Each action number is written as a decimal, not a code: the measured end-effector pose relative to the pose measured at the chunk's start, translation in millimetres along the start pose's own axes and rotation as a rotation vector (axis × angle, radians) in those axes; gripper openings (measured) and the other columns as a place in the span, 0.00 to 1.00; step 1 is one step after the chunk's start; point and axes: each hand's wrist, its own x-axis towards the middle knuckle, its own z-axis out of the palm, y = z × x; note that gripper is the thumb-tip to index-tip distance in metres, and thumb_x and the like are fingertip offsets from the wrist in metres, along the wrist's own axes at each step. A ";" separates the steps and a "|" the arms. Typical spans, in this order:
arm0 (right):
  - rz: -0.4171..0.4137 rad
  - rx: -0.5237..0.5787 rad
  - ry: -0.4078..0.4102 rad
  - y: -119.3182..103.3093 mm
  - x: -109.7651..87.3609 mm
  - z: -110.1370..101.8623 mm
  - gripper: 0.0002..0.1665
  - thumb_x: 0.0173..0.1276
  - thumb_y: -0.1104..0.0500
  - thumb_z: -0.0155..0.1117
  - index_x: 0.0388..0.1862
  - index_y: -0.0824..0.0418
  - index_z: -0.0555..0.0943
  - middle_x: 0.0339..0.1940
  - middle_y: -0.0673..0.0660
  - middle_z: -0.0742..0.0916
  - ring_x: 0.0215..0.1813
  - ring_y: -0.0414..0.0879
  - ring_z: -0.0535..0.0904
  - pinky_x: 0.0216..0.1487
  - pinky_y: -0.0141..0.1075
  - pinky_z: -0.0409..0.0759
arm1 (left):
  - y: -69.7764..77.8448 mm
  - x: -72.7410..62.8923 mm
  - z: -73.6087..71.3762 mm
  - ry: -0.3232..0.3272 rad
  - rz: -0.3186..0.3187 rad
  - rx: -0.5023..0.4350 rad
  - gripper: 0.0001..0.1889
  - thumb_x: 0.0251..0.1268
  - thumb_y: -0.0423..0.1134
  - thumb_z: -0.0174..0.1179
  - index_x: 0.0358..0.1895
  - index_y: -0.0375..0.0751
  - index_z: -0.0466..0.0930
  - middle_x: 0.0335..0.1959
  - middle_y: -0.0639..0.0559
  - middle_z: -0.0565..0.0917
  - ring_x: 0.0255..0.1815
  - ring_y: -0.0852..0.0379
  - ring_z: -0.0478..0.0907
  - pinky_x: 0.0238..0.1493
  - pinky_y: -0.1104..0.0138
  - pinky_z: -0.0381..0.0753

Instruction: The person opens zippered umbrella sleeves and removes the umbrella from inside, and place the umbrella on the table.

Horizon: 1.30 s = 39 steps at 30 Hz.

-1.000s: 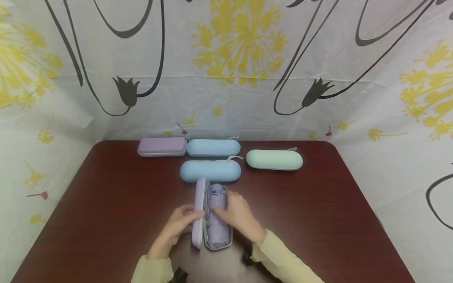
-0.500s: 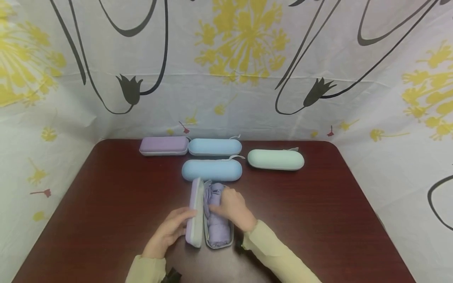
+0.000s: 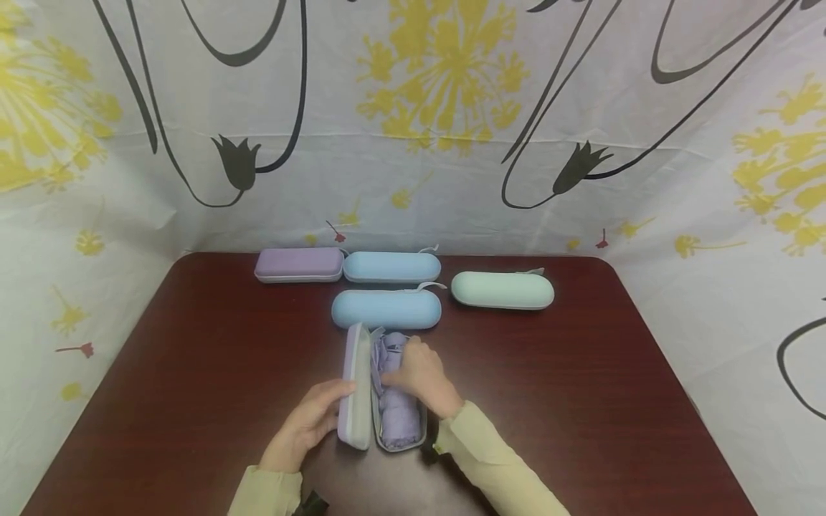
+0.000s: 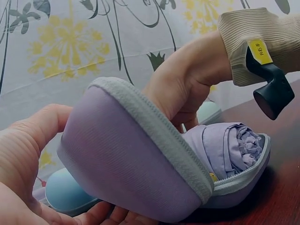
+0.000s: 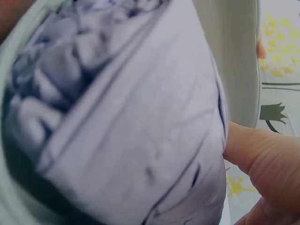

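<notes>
A lilac zip case point(image 3: 355, 416) lies unfolded near the table's front, its lid tilted up on the left. A rolled lilac folding umbrella point(image 3: 400, 423) sits in its lower half, gathered cloth at the near end. My left hand point(image 3: 310, 419) holds the lid from outside, thumb on its edge and fingers beneath, as the left wrist view shows with the lid point(image 4: 126, 150) close up. My right hand point(image 3: 422, 373) grips the umbrella's upper part, thumb on its left side. In the right wrist view the thumb point(image 5: 258, 154) touches the cloth; the other fingers are hidden.
Just beyond the open case lies a blue case point(image 3: 387, 309). Behind it are a purple case point(image 3: 300, 264) and another blue case point(image 3: 392, 266); a mint green case point(image 3: 503, 291) is to the right. A patterned curtain point(image 3: 290, 100) hangs behind the dark red table point(image 3: 568, 401).
My left hand has swung the lid leftward, widening the gap to the lower half. My right hand has shifted slightly left over the umbrella, which still lies in the case.
</notes>
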 end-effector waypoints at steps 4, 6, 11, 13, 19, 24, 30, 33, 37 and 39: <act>0.039 0.034 -0.010 1.7 1.3 2.3 0.37 0.38 0.50 0.76 0.38 0.71 0.69 0.25 0.61 0.77 0.28 0.53 0.76 0.30 0.44 0.77 | -0.2 0.8 0.7 0.010 -0.007 0.000 0.27 0.60 0.37 0.53 0.56 0.17 0.62 0.39 0.48 0.81 0.43 0.55 0.78 0.47 0.55 0.76; 0.058 0.055 -0.018 2.5 1.5 2.8 0.38 0.38 0.50 0.76 0.39 0.72 0.69 0.27 0.62 0.78 0.30 0.55 0.77 0.32 0.45 0.77 | -0.3 1.1 0.9 0.012 -0.009 0.001 0.27 0.60 0.37 0.52 0.56 0.16 0.61 0.39 0.49 0.81 0.43 0.55 0.78 0.47 0.55 0.76; 0.089 0.112 -0.032 4.9 1.1 1.6 0.38 0.39 0.50 0.77 0.41 0.71 0.68 0.29 0.64 0.79 0.32 0.56 0.78 0.33 0.46 0.78 | 0.0 1.2 1.9 0.025 -0.008 0.000 0.27 0.60 0.37 0.53 0.56 0.17 0.62 0.39 0.49 0.80 0.43 0.56 0.78 0.47 0.55 0.77; 0.097 0.131 -0.035 5.9 0.7 0.5 0.38 0.39 0.50 0.77 0.41 0.70 0.68 0.30 0.64 0.79 0.33 0.55 0.77 0.33 0.46 0.78 | 0.0 1.1 2.5 0.031 -0.006 0.000 0.27 0.60 0.37 0.54 0.56 0.17 0.63 0.39 0.49 0.80 0.43 0.56 0.78 0.47 0.55 0.77; 0.104 0.219 -0.034 10.7 -1.2 -1.5 0.42 0.39 0.53 0.75 0.50 0.72 0.69 0.37 0.66 0.80 0.39 0.56 0.78 0.39 0.46 0.78 | -0.9 0.8 5.0 0.054 -0.003 -0.009 0.22 0.58 0.36 0.55 0.51 0.22 0.68 0.36 0.51 0.81 0.40 0.56 0.78 0.45 0.56 0.77; 0.070 0.309 -0.013 19.1 -0.7 -1.8 0.40 0.41 0.56 0.70 0.53 0.72 0.68 0.41 0.67 0.81 0.41 0.54 0.77 0.40 0.44 0.78 | -0.3 -0.8 7.4 0.085 -0.003 -0.009 0.23 0.58 0.37 0.56 0.52 0.22 0.67 0.36 0.51 0.81 0.41 0.57 0.78 0.45 0.57 0.77; 0.011 0.444 0.069 26.2 -1.8 -7.3 0.38 0.44 0.60 0.68 0.55 0.74 0.68 0.44 0.69 0.80 0.43 0.55 0.76 0.44 0.45 0.77 | -1.4 -6.0 6.8 0.125 -0.006 0.019 0.26 0.60 0.39 0.56 0.55 0.20 0.65 0.39 0.50 0.81 0.42 0.57 0.78 0.46 0.57 0.77; -0.002 0.503 0.114 29.8 -2.4 -15.6 0.38 0.45 0.62 0.68 0.55 0.75 0.69 0.45 0.69 0.80 0.44 0.55 0.76 0.46 0.46 0.77 | -1.2 -10.5 5.2 0.143 -0.004 0.029 0.25 0.60 0.38 0.56 0.55 0.20 0.66 0.39 0.49 0.80 0.42 0.56 0.77 0.46 0.57 0.77; 0.010 0.516 0.138 38.3 -3.8 -31.6 0.37 0.45 0.62 0.68 0.56 0.75 0.69 0.45 0.68 0.81 0.44 0.55 0.76 0.47 0.46 0.76 | 0.7 -19.3 -2.2 0.182 -0.002 0.035 0.18 0.59 0.37 0.58 0.48 0.27 0.72 0.36 0.50 0.80 0.40 0.56 0.77 0.43 0.57 0.78; 0.021 0.501 0.143 46.2 -5.6 -40.0 0.37 0.46 0.62 0.68 0.56 0.74 0.69 0.44 0.68 0.81 0.43 0.54 0.77 0.47 0.46 0.77 | 3.1 -24.1 -10.4 0.192 0.002 0.038 0.13 0.60 0.37 0.57 0.45 0.31 0.74 0.36 0.51 0.80 0.39 0.56 0.77 0.43 0.58 0.78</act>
